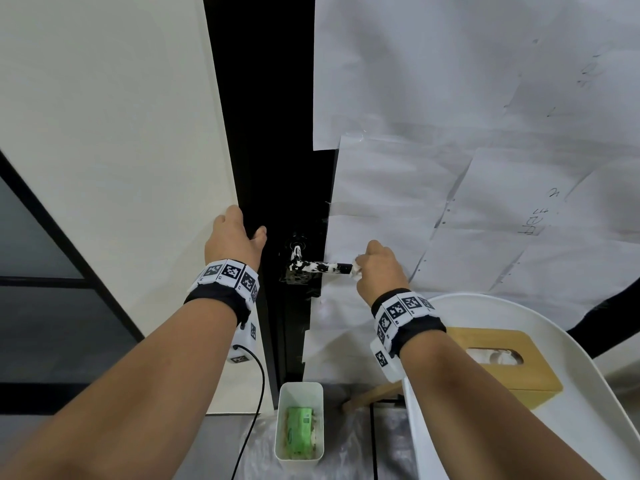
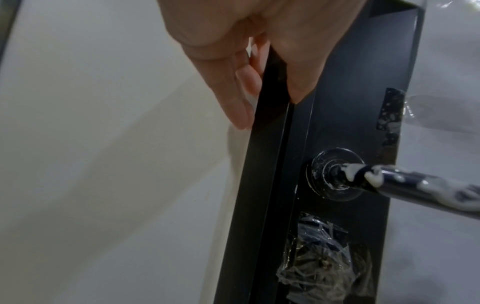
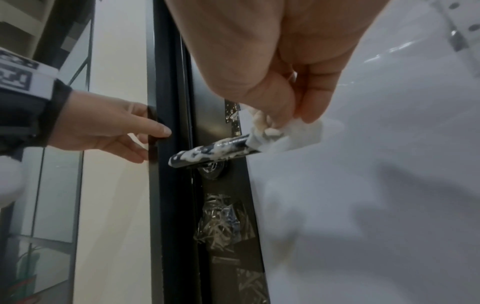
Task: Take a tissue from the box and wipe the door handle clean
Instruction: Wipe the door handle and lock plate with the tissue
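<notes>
The black door handle (image 1: 318,267) (image 2: 415,181) (image 3: 213,152) juts out level and is smeared with white blotches. My right hand (image 1: 360,268) (image 3: 293,121) pinches a crumpled white tissue (image 1: 356,271) (image 3: 285,135) against the handle's outer end. To the left of the handle, my left hand (image 1: 242,230) (image 2: 270,107) (image 3: 155,139) holds the black door frame (image 2: 272,164), thumb on one side and fingers on the other. The wooden tissue box (image 1: 502,362) sits at lower right behind my right forearm.
White paper sheets (image 1: 450,168) are taped over the door. A plastic-wrapped lock (image 2: 324,257) sits below the handle. On the floor stands a white bin (image 1: 299,389) with a green packet inside. The box rests on a white curved seat (image 1: 485,299). A black cable (image 1: 256,393) hangs from my left wrist.
</notes>
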{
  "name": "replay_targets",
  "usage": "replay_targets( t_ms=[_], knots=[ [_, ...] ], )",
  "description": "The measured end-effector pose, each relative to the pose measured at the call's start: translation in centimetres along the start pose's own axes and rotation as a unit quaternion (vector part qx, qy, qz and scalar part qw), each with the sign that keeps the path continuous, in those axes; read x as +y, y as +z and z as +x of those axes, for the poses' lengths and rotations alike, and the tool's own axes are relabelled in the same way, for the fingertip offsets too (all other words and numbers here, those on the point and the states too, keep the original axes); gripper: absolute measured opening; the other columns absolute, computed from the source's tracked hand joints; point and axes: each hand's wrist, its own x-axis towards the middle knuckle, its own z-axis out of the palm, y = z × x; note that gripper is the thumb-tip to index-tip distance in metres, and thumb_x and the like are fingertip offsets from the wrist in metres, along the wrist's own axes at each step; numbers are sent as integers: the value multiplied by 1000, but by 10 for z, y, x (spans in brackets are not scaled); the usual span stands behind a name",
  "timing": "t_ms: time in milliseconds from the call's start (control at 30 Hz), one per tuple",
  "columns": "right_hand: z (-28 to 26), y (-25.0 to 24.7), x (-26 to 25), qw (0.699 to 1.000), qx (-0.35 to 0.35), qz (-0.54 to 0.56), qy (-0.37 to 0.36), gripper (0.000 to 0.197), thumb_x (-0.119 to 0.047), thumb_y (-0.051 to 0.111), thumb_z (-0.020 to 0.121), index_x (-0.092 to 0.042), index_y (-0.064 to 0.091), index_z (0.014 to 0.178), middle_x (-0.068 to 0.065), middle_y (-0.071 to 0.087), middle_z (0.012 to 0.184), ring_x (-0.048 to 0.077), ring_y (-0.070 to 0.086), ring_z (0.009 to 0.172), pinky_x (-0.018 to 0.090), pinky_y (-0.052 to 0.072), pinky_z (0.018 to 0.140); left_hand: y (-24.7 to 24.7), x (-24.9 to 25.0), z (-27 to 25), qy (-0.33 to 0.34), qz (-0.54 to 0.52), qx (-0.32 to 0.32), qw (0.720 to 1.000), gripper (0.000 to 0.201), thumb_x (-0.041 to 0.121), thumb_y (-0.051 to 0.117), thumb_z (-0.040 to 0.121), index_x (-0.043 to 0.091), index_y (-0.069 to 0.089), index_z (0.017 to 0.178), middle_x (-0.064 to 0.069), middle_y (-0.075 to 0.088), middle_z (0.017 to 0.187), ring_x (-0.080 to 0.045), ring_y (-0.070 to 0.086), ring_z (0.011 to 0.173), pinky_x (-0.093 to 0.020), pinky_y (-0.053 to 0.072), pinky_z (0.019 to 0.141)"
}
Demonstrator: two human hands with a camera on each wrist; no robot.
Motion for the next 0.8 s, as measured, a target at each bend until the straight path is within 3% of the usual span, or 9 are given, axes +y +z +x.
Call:
replay_targets(
  t_ms=[133, 267, 433, 533, 700, 800],
  knots=[
    [-1, 7, -12, 1000, -5, -15, -16, 29, 14, 42, 78, 0, 63, 94, 11, 45, 110, 28, 42, 98, 33, 40, 66, 1, 0, 1, -2, -4, 1, 1000, 33, 34, 63, 85, 13, 38, 86, -6, 47, 85, -27, 46, 67, -34, 33, 58],
    [0, 7, -13, 998, -17, 12, -51, 37, 16, 42, 76, -1, 64, 100, 11, 46, 107, 29, 45, 98, 30, 33, 65, 1, -1, 1, 0, -2, 0, 1000, 33, 34, 63, 85, 12, 39, 87, -6, 47, 86, -27, 46, 67, -34, 34, 58],
    [1, 2, -4, 1000, 4, 10, -1, 26, 9, 47, 79, -1, 64, 96, 11, 47, 108, 29, 48, 99, 31, 39, 69, 1, -1, 1, 0, -4, -1, 1000, 34, 34, 64, 85, 14, 37, 86, -6, 47, 86, -27, 46, 67, -33, 34, 59],
    [1, 6, -10, 1000, 1, -7, -15, 24, 8, 44, 77, -1, 62, 91, 12, 45, 108, 29, 45, 97, 31, 37, 70, 1, -1, 1, -2, -4, -2, 1000, 34, 34, 63, 85, 15, 36, 86, -5, 46, 86, -28, 46, 67, -34, 34, 59],
    [3, 11, -16, 998, -16, 25, -46, 30, 9, 46, 79, -2, 65, 99, 12, 46, 106, 30, 46, 98, 30, 32, 68, 1, 0, -1, -4, -5, 0, 1000, 33, 34, 63, 85, 11, 40, 91, -5, 46, 87, -28, 46, 66, -34, 35, 59],
    [4, 6, -9, 999, 4, 25, -28, 27, 7, 48, 78, -1, 66, 96, 11, 48, 105, 29, 47, 98, 30, 33, 68, 1, 0, 0, -3, -2, -2, 1000, 33, 34, 63, 85, 10, 41, 93, -5, 45, 87, -28, 45, 67, -34, 35, 59]
  ],
)
